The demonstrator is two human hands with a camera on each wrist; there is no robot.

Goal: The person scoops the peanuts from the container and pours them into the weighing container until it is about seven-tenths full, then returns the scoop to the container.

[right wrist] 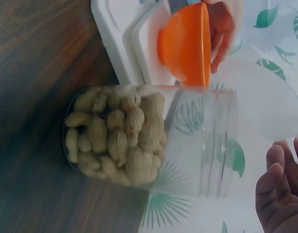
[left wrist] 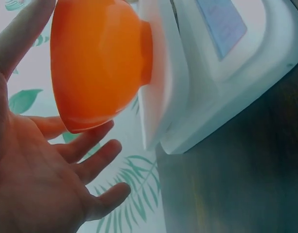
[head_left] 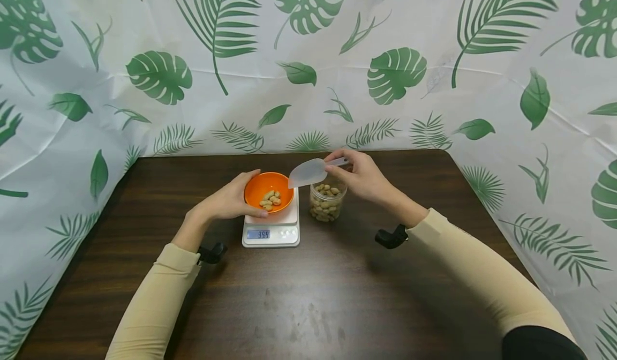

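The head view looks forward and down from above across a table (head_left: 308, 295) to a leafy cloth (head_left: 337, 54), taking in the widest area. The left wrist view, sideways and very close, faces past the left hand (left wrist: 39, 165) to a bowl's (left wrist: 97, 53) outer side and a scale (left wrist: 202, 90). The right wrist view, also sideways and near, looks across a jar (right wrist: 217, 145) toward the same bowl and scale.

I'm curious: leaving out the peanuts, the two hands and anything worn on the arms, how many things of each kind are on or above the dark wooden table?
Round orange bowl: 1
White digital scale: 1
Clear cylindrical jar: 1
Translucent whitish scoop: 1
Total: 4
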